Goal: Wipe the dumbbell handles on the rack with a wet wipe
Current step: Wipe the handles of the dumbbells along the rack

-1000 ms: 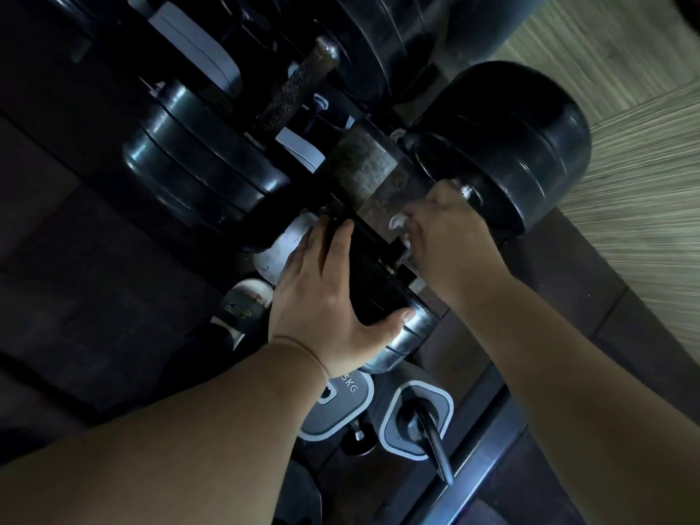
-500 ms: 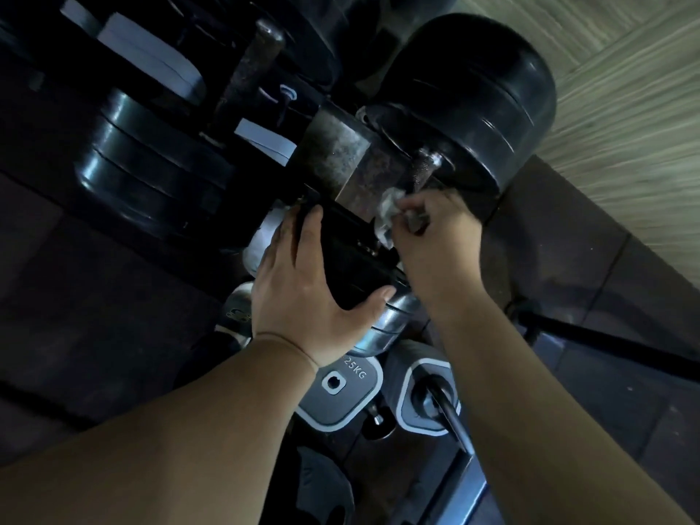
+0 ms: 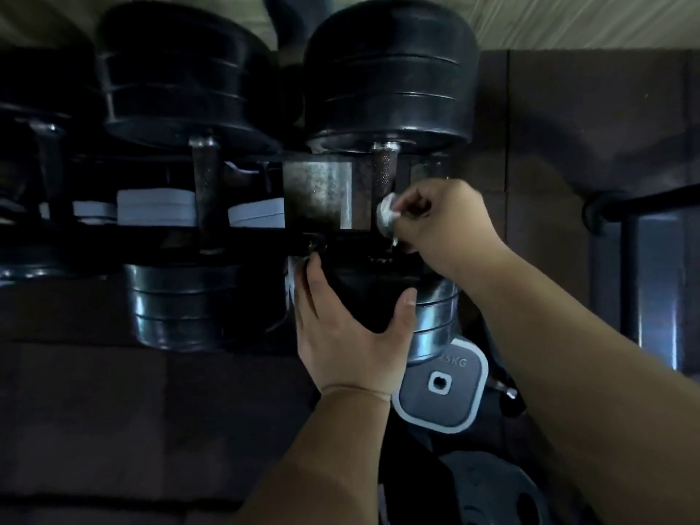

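One dumbbell (image 3: pixel 390 81), two jobs: right hand (image 3: pixel 443 217) pinches wet wipe (image 3: pixel 386 216) round handle (image 3: pixel 383 172) at 1 o'clock; left hand (image 3: pixel 348 327) lies flat on near head (image 3: pixel 435 316), prob. steadying it.

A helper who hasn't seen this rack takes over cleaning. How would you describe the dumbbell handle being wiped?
Find the rack's scuffed metal post between two big black dumbbells. The handle is the knurled bar just right of it. Unlike the bare handle left of the post, this one has a white wet wipe pinched on it by the right hand.
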`<state>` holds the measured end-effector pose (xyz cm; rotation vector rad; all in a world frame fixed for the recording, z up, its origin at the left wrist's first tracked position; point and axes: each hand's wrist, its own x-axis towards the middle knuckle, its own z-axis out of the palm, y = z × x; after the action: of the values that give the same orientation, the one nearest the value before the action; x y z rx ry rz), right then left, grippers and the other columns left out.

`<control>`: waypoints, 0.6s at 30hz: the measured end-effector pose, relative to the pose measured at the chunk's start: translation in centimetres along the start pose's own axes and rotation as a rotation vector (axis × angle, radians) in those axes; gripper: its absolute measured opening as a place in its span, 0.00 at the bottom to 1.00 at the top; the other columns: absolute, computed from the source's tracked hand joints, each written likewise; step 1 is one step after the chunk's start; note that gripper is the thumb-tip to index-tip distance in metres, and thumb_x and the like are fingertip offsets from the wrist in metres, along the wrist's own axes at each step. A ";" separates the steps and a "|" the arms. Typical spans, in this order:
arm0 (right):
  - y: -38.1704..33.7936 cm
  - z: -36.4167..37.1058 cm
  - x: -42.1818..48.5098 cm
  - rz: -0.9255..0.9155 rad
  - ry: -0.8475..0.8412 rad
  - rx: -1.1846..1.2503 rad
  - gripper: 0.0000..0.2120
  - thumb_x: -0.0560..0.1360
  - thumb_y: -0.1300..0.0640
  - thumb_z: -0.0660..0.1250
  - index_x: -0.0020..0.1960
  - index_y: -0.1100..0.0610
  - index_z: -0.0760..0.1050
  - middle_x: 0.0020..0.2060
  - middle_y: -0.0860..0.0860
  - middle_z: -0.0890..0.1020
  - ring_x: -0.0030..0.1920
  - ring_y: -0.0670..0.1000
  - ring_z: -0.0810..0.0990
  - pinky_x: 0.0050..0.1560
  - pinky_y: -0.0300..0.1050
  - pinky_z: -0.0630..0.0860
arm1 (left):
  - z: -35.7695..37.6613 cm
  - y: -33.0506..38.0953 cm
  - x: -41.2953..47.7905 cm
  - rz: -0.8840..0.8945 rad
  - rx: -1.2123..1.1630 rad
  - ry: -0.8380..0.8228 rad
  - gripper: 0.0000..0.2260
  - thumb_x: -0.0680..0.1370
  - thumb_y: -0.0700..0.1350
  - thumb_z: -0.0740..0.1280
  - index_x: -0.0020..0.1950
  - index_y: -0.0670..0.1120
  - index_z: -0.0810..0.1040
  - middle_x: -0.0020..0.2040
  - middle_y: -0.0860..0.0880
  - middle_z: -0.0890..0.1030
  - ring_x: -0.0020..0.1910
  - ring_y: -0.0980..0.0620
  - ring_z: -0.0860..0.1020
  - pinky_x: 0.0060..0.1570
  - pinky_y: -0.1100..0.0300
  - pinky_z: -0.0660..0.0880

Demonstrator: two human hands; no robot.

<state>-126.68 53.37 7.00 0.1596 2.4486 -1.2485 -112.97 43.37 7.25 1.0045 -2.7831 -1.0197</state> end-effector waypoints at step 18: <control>0.0 0.2 0.3 0.054 0.008 0.083 0.02 0.70 0.58 0.76 0.40 0.54 0.84 0.36 0.48 0.85 0.36 0.44 0.83 0.34 0.28 0.73 | 0.1 -0.2 0.0 0.023 -0.024 -0.001 0.51 0.67 0.73 0.65 0.82 0.47 0.61 0.80 0.49 0.67 0.79 0.49 0.65 0.76 0.49 0.66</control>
<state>-126.92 53.21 6.76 0.2528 2.3841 -1.3294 -112.92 43.31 7.05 0.9665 -2.7699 -1.0487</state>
